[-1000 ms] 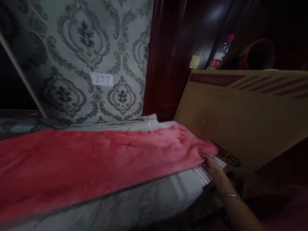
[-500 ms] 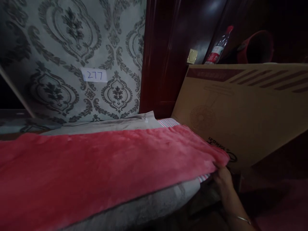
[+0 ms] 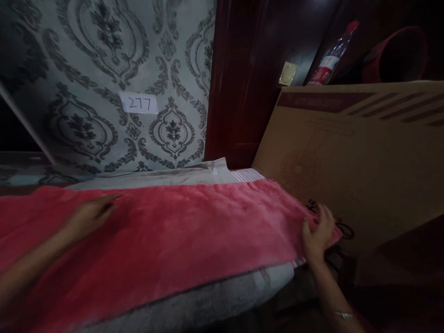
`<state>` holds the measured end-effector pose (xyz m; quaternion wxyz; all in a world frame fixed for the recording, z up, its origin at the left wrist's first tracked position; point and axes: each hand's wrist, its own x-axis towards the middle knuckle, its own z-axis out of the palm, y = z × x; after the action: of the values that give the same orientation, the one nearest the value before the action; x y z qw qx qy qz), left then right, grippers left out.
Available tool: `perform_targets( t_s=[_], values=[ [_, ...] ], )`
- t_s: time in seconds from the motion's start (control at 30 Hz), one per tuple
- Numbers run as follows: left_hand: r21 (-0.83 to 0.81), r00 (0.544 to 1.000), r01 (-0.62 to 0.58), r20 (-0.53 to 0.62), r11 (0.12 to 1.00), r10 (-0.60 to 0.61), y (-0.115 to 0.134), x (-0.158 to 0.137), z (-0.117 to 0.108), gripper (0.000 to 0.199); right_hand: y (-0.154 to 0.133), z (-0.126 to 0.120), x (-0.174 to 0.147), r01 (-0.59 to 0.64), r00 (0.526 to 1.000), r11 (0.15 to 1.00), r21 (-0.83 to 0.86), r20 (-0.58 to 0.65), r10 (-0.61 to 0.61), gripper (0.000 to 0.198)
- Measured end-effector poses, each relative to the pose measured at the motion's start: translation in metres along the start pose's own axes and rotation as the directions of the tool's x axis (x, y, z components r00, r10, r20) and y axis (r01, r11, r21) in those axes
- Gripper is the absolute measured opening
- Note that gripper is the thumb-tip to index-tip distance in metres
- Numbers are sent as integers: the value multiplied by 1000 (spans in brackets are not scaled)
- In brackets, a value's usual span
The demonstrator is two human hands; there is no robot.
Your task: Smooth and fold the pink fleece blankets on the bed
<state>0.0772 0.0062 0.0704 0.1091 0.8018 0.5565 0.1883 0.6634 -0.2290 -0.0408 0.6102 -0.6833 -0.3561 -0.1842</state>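
A long red plush blanket lies spread over a grey padded surface, covering most of it. My left hand is above the blanket's left part, somewhat blurred, with its fingers stretched out and nothing visible in them. At the far right end, my right hand rests on the blanket's edge, thumb and fingers apart. A band sits on the right wrist. Behind the blanket, a grey cloth and a striped cloth stick out.
A large cardboard box stands close to the blanket's right end. Behind its top are a plastic bottle and a red round open container. Patterned wallpaper with a "277" paper label borders the back, beside a dark red wooden panel.
My left hand has come into view over the blanket. My right hand has let go of the corner it pinched and moved up onto the end edge. The view has shifted slightly.
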Motion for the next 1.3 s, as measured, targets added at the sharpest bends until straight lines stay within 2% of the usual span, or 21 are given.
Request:
perform_targets(
  t_s=[0.03, 0.1, 0.2, 0.27, 0.37, 0.43, 0.5, 0.6, 0.8, 0.87, 0.93, 1.0, 1.07, 1.13, 1.3],
  values=[
    [68, 999, -6, 43, 998, 3, 14, 17, 10, 48, -8, 16, 3, 127, 988, 992, -13, 93, -125, 49],
    [192, 989, -45, 145, 980, 17, 45, 55, 34, 58, -25, 54, 11, 262, 930, 965, 27, 259, -260, 44],
    [257, 973, -83, 229, 963, 23, 84, 105, 69, 60, -46, 113, 23, 317, 829, 946, 64, 465, -310, 44],
    [277, 970, -85, 241, 957, 17, 97, 122, 88, 53, -56, 148, 31, 326, 769, 944, 51, 566, -296, 44],
    [308, 977, -110, 210, 945, 46, 99, 126, 106, 46, -66, 189, 41, 344, 627, 937, -61, 757, -181, 47],
    [326, 985, -109, 160, 939, 59, 93, 122, 114, 44, -67, 208, 46, 374, 545, 918, -130, 832, -104, 48],
    [344, 992, -96, 105, 934, 63, 87, 119, 119, 42, -65, 220, 48, 394, 501, 905, -159, 863, -66, 45],
    [374, 995, -93, 70, 923, 72, 81, 120, 121, 36, -56, 227, 47, 406, 501, 895, -184, 864, -50, 41],
    [402, 991, -100, 125, 910, 53, 84, 123, 111, 32, -50, 223, 41, 453, 562, 860, -233, 824, -73, 27],
    [399, 995, -95, 78, 912, 69, 87, 122, 107, 33, -50, 222, 41, 454, 603, 861, -227, 790, -110, 27],
    [399, 997, -76, 0, 914, 83, 90, 120, 105, 34, -49, 223, 41, 456, 665, 861, -224, 729, -163, 26],
    [405, 997, -60, -13, 912, 71, 91, 119, 106, 35, -47, 225, 40, 460, 707, 857, -233, 681, -194, 25],
    [395, 999, -38, 49, 918, 20, 91, 119, 108, 37, -47, 227, 39, 460, 703, 845, -272, 693, -160, 27],
    [369, 994, -23, 104, 929, -17, 88, 120, 110, 45, -48, 228, 38, 459, 680, 830, -316, 727, -99, 31],
    [378, 993, -53, 119, 924, 8, 83, 125, 110, 54, -52, 229, 36, 450, 652, 831, -327, 756, -56, 36]
  ],
)
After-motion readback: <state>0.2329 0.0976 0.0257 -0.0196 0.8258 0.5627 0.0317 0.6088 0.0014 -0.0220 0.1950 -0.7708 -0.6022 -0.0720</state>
